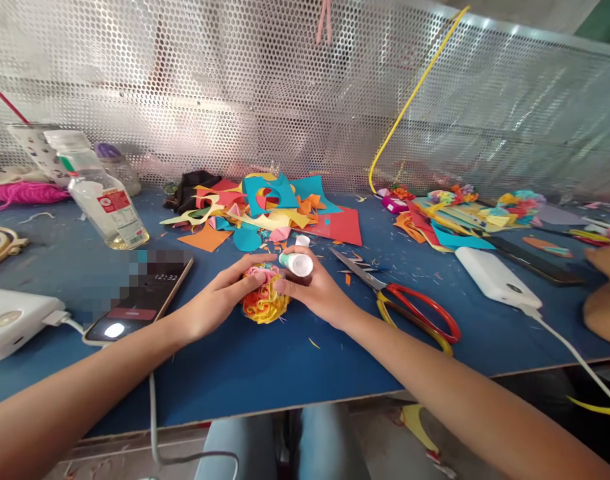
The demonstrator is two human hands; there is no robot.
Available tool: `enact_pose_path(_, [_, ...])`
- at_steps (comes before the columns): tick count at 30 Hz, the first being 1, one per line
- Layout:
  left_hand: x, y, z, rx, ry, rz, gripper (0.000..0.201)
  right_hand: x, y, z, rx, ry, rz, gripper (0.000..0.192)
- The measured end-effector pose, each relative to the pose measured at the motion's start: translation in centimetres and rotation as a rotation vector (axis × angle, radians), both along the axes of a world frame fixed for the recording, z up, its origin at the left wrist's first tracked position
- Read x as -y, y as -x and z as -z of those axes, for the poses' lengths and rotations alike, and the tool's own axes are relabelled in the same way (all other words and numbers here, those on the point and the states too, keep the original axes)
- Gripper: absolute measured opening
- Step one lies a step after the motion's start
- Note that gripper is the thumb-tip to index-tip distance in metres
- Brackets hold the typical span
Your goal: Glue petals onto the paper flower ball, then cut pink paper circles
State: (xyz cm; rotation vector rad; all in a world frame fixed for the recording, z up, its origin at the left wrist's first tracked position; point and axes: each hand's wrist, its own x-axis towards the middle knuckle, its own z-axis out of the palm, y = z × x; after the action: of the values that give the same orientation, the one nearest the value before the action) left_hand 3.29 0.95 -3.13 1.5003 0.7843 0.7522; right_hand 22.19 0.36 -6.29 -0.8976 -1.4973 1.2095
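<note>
A small ball of rolled paper flowers (265, 301), yellow, orange and pink, rests at the table's front middle. My left hand (229, 287) is closed around its left side, with the thumb on top. From the right, my right hand (317, 287) touches the ball with its thumb. A white glue stick (299, 265) is tucked in that same hand, its round end facing me. Just behind it stands a small white cap-like piece (302, 241). Large scissors (389, 293) with red and yellow handles lie open beside my right hand.
Coloured paper scraps (265, 207) are heaped behind my hands. At left are a bottle (102, 193), a phone (145, 287) and a white power bank (19, 320). Another power bank (497, 277), a dark phone (535, 260) and another person's arm (607, 300) are at right.
</note>
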Motion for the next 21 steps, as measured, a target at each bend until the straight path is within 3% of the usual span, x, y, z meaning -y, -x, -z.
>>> enact_pose_path(5, [0.1, 0.0, 0.0, -0.008, -0.019, 0.022, 0.034, 0.1, -0.3, 0.0, 0.107, -0.067, 0.024, 0.05])
enact_pose_path(13, [-0.2, 0.0, 0.4, 0.002, -0.078, -0.046, 0.033, 0.7, -0.5, -0.8, 0.328, -0.203, 0.037, 0.05])
enact_pose_path(21, [-0.3, 0.2, 0.4, -0.077, -0.261, -0.005, 0.023, 1.5, -0.7, -1.4, 0.372, -0.225, -0.024, 0.047])
